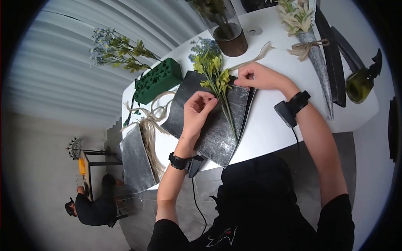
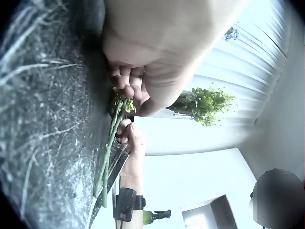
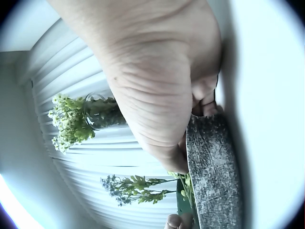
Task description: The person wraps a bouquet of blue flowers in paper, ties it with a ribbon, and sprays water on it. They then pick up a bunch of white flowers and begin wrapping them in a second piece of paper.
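Note:
A dark grey, mottled sheet of wrapping paper (image 1: 217,140) lies on the white table. Across it rests a spray of artificial flowers (image 1: 215,69) with blue blossoms, yellow-green leaves and long green stems (image 2: 110,148). My left hand (image 1: 197,111) is over the sheet, fingers bent and fingertips right beside the stems; I cannot tell whether it pinches them. At the sheet's far right corner, my right hand (image 1: 261,77) pinches the raised edge between thumb and fingers. The right wrist view shows this grey sheet edge (image 3: 212,162) rising into that hand (image 3: 157,81).
Left lie a green foam block (image 1: 157,81) holding a blue-flowered spray, raffia strands (image 1: 148,134) and another grey sheet (image 1: 136,161). Behind stands a glass vase (image 1: 230,39). At right are a wrapped bouquet (image 1: 316,62) and a green spray bottle (image 1: 359,87). A person (image 1: 96,209) sits farther away.

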A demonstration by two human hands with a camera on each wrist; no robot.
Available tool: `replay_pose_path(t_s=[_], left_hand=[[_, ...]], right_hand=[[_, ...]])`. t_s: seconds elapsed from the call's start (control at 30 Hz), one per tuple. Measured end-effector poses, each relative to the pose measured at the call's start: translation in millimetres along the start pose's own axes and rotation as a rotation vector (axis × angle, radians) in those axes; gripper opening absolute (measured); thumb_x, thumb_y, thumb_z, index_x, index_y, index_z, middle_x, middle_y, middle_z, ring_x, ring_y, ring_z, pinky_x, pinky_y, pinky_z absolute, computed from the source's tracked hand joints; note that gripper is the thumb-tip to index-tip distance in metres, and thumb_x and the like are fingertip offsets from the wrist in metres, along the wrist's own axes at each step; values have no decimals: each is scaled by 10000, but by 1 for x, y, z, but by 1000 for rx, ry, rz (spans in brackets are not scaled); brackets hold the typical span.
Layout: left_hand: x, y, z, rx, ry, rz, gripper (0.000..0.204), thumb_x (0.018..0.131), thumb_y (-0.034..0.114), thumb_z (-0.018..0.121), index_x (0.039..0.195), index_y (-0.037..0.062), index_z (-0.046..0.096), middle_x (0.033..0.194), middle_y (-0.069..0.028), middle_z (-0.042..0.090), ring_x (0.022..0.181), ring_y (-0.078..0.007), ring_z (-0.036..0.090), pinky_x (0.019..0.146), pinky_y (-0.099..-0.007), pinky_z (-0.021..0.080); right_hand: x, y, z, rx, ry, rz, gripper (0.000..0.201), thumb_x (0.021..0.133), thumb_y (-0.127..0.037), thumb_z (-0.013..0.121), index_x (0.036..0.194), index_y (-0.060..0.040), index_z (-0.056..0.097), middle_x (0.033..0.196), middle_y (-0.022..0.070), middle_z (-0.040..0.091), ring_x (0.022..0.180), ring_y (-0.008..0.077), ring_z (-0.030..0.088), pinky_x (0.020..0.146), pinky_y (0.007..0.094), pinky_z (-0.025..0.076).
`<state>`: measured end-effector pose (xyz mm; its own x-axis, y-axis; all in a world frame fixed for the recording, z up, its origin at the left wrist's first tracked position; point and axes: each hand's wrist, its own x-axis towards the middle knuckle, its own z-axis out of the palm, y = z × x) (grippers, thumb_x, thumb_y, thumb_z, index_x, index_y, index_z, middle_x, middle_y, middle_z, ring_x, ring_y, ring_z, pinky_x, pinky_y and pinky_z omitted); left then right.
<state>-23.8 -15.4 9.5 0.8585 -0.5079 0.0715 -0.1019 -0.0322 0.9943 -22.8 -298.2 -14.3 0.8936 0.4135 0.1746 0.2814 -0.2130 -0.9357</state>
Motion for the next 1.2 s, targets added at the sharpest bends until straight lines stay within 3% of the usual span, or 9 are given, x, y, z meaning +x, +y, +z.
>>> replay_pose_path(t_s=[0.27,0.33,0.47,0.57,0.67,0.77,1.03,1.13,1.2], left_hand=[[55,24,-84,134,481,300,369,869,40,744,1221,20,637,1125,-61,643,1036,-152,599,909,-273,458],[73,34,-110,211,631,235,455,881,87,733,1313,18,609,1140,-117,635,1037,-167,600,881,-274,467],[97,48,-153,298,648,88,518,916,132,714,1409,53,575,1139,-78,652,902,-83,528,747,-249,412],[108,49,-165,338,607,158,539,934,126,693,1447,54,546,1204,-53,652,877,-73,519,737,-242,406],[108,51,-165,338,580,179,561,944,127,683,1474,47,517,1301,-57,632,923,-81,542,785,-246,427],[109,50,-165,314,595,146,539,972,132,652,1471,-1,498,1405,-104,587,1181,-155,575,1004,-278,428],[119,44,-189,456,537,187,474,975,142,654,1402,-37,554,1383,-127,602,1203,-198,584,1023,-318,437],[116,49,-186,477,545,248,442,973,155,658,1358,-48,583,1339,-125,607,1194,-214,586,997,-336,457],[111,58,-177,648,645,435,417,981,184,655,1312,-65,605,1281,-127,597,1159,-223,596,964,-358,477]], right_hand=[[-1,1,-1,-46,25,-1,419,976,-223,689,650,-30,512,661,-30,520,644,52,458,626,254,389],[-1,3,-1,-51,41,-18,410,970,-225,696,655,-26,525,653,-29,522,636,53,451,613,255,387],[-1,5,0,-58,68,-34,389,952,-229,716,666,-19,556,635,-26,526,610,62,436,577,268,383],[-1,5,0,-89,88,-30,386,943,-245,723,675,-16,567,624,-21,520,601,73,437,569,282,389],[0,11,2,-91,102,-44,395,938,-262,723,676,-15,563,614,-14,512,593,83,436,570,291,392],[0,10,1,-118,117,-91,412,910,-302,724,662,-8,576,581,44,566,551,139,475,565,348,413],[0,12,2,-113,108,-89,433,922,-253,723,652,5,505,601,17,473,576,109,412,553,319,375],[2,16,3,-149,130,-123,414,908,-307,720,656,-5,589,577,45,574,543,146,488,561,350,413],[2,15,3,-131,133,-114,398,906,-299,721,664,-3,608,578,47,579,544,140,493,563,344,418]])
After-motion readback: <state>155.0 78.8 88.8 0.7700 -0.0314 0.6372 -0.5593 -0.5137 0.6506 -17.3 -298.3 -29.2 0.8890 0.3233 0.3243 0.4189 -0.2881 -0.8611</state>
